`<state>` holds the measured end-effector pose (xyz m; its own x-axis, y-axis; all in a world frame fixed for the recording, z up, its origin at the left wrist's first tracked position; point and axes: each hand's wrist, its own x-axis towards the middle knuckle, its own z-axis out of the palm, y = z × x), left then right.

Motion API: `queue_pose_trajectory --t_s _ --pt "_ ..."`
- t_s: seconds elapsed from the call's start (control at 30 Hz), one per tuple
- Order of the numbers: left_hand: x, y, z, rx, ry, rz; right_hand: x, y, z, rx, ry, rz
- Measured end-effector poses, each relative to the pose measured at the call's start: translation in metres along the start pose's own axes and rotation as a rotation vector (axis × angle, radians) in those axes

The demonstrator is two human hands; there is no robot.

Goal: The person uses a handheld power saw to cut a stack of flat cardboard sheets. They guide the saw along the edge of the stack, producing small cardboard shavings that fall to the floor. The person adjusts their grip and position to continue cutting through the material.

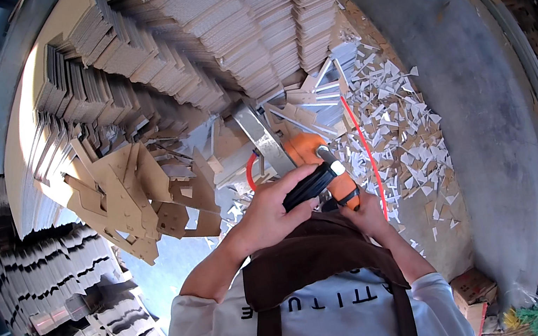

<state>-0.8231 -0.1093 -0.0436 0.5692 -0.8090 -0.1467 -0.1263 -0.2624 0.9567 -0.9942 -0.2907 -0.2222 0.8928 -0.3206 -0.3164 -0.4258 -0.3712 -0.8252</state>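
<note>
I hold an orange power tool (304, 146) with a long flat metal bar (262, 135) at its front, in front of my body. My left hand (266, 215) is wrapped round the tool's black side handle (307, 189). Around the orange rear grip (343, 191), my right hand (365, 212) is closed, its fingers partly hidden. The bar's far end lies near the foot of tall stacks of brown cardboard sheets (231, 25). A red hose (365, 145) runs along the tool's right side, and a red loop (252, 171) shows at its left.
Cut cardboard pieces (124, 192) lean in a loose heap at the left. White and brown scraps (396, 118) cover the floor on the right, beside a grey strip of floor (471, 98). Bundled stacks (52, 275) stand at the lower left. A cardboard box (472, 287) sits lower right.
</note>
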Motion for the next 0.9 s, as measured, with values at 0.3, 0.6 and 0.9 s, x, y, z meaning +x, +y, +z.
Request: queue_pose_trajectory --t_s 0.3,0.6,0.9 --pt "-0.004 -0.001 0.008 0.032 -0.044 0.005 -0.014 0.005 -0.008 0.088 -0.041 0.008" --pt "-0.039 0.040 -0.009 0.102 0.060 0.106 0.002 -0.044 -0.018 0.007 -0.153 -0.070" --pt "-0.043 0.017 -0.014 0.080 0.152 0.036 0.008 -0.039 0.003 -0.002 -0.155 -0.064"
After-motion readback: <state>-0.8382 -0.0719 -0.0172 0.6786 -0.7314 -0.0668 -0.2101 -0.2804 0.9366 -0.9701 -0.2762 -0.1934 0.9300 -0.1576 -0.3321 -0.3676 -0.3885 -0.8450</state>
